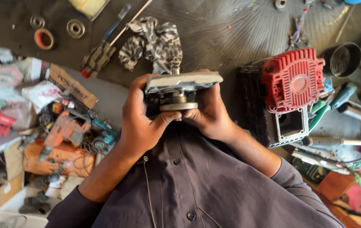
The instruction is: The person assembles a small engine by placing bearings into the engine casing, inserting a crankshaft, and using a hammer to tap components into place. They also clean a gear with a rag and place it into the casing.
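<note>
1. Seen from above, a person in a dark buttoned shirt (197,185) holds a grey metal machine part (180,86) in both hands, close to the chest.
2. The part has a flat grey plate on top and a round metal disc (179,106) below it.
3. The left hand (140,122) wraps the part's left end; its fingers curl around the far side and the thumb presses the disc's lower edge.
4. The right hand (210,114) cups the right end, fingers pressed together behind the plate, thumb touching the disc.
5. The part sits between both palms, above a dark ribbed mat (239,29).
6. A camouflage rag (153,42) lies on the mat just beyond the hands.
7. A red finned engine cover (292,78) rests to the right, apart from the hands.
8. A screwdriver (104,46) lies to the upper left.
</note>
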Action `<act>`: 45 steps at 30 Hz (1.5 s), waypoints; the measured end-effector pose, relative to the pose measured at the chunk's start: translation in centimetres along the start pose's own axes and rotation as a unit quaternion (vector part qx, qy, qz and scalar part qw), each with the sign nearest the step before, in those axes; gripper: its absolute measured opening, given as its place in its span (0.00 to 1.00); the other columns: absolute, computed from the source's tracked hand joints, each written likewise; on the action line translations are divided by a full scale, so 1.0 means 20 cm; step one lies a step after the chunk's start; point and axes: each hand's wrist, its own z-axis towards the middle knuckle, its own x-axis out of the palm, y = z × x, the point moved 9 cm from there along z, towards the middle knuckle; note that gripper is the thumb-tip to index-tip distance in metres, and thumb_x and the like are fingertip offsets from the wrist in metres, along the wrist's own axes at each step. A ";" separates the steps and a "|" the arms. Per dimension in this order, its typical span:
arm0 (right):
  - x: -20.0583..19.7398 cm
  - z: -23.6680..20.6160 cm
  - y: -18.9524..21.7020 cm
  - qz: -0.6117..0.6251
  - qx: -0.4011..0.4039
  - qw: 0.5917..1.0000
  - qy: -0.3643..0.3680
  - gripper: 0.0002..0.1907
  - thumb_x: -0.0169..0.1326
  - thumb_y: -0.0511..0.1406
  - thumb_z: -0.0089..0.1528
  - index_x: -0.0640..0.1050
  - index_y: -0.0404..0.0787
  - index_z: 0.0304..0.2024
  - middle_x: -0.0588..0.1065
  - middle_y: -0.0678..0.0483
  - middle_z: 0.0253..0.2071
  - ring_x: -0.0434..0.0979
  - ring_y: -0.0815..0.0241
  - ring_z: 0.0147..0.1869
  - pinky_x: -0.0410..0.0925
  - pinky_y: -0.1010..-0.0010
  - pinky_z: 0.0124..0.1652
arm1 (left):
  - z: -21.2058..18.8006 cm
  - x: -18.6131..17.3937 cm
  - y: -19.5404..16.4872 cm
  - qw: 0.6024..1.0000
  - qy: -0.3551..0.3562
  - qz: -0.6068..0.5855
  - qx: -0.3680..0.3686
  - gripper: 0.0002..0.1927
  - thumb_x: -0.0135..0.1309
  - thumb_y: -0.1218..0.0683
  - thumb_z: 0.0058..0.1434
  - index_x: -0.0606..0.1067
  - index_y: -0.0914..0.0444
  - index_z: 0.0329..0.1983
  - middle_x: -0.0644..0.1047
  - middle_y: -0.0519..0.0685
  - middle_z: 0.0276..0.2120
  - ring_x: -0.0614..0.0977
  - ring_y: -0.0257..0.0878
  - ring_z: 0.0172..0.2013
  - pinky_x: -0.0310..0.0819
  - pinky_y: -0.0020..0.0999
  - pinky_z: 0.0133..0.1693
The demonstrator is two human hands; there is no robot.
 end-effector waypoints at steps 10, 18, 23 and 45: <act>-0.02 -0.07 0.15 -0.108 -0.089 0.990 0.036 0.36 0.56 0.43 0.72 0.53 0.38 0.72 0.58 0.46 0.64 0.61 0.54 0.71 0.57 0.63 0.69 | -0.10 0.07 -0.02 0.995 0.021 -0.100 0.009 0.38 0.62 0.45 0.70 0.59 0.68 0.71 0.68 0.55 0.62 0.74 0.42 0.62 0.72 0.36 0.65; -0.03 -0.14 0.19 -0.156 -0.128 0.978 -0.051 0.34 0.57 0.43 0.72 0.54 0.38 0.70 0.59 0.48 0.60 0.66 0.55 0.67 0.62 0.64 0.65 | -0.11 0.16 -0.11 0.994 -0.026 0.054 0.093 0.34 0.57 0.44 0.74 0.56 0.68 0.69 0.67 0.56 0.61 0.73 0.47 0.63 0.67 0.40 0.68; -0.02 -0.14 0.28 -0.246 -0.150 0.955 -0.070 0.33 0.58 0.43 0.69 0.58 0.37 0.68 0.62 0.46 0.59 0.67 0.55 0.64 0.64 0.65 0.61 | -0.14 0.17 -0.12 0.993 -0.030 0.035 0.112 0.35 0.56 0.43 0.72 0.56 0.67 0.69 0.67 0.55 0.59 0.73 0.43 0.59 0.68 0.36 0.63; 1.69 0.69 -0.02 -0.256 -0.049 0.952 0.158 0.46 0.62 0.40 0.67 0.52 0.31 0.77 0.61 0.41 0.75 0.61 0.49 0.78 0.53 0.62 0.77 | -0.52 -1.73 0.33 0.935 -0.145 -0.320 0.041 0.42 0.65 0.49 0.68 0.56 0.66 0.76 0.71 0.52 0.64 0.76 0.40 0.61 0.72 0.38 0.65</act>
